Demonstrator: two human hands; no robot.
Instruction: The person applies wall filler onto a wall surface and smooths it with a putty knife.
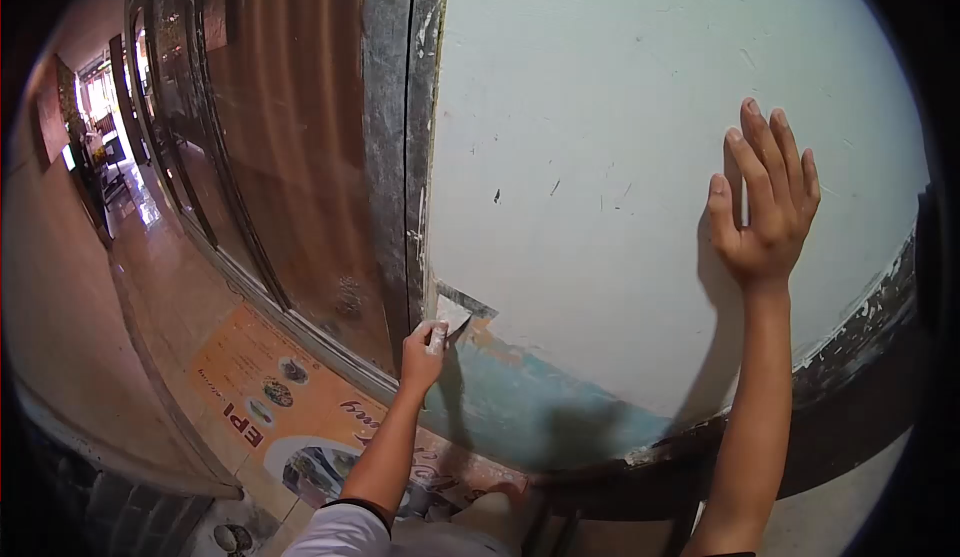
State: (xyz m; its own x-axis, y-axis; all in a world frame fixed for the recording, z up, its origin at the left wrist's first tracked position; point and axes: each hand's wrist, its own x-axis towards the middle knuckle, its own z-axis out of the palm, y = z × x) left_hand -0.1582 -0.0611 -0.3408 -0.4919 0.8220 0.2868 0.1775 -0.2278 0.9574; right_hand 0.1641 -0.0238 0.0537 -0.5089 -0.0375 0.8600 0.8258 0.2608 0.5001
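My left hand (423, 350) grips a small scraper (455, 329) whose blade touches the wall low down, beside a patch where the white paint is scraped off (462, 307). Bare brown and blue-green surface shows below that patch. My right hand (765, 202) lies flat and open on the white painted wall (620, 107), fingers spread and pointing up, well to the right of the scraper.
A dark metal door frame (400, 137) runs down just left of the scraped patch, with a brown glass door (290, 127) beside it. A printed banner (290, 397) lies on the tiled floor below. A corridor (110, 127) stretches away at far left.
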